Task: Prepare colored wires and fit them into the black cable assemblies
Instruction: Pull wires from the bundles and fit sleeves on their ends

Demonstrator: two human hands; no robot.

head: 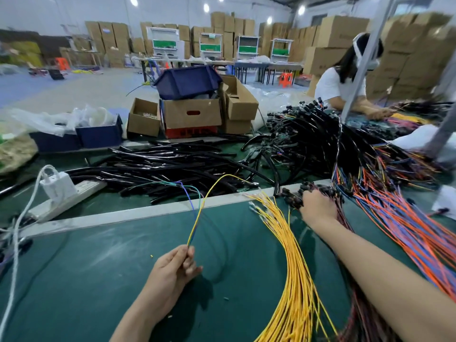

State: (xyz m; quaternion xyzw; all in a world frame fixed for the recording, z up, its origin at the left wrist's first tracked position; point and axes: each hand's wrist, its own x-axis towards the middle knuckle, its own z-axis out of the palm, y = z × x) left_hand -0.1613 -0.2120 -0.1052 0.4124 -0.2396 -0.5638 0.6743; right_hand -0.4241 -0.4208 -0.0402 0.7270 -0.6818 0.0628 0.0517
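Observation:
My left hand pinches a few thin wires, yellow, blue and green, which rise and curl away over the green table. My right hand reaches across to the right and rests on a bundle of dark red wires with black connectors; its fingers are hidden, so whether it grips them does not show. A thick bundle of yellow wires fans across the mat between my arms. Black cable sleeves lie piled beyond the table's metal strip. Black cable assemblies with coloured ends are heaped at the right.
Orange, blue and red wires spread at the right edge. A white power strip with a charger lies left. Cardboard boxes and a blue bin stand behind. Another person works at the far right, by a metal post.

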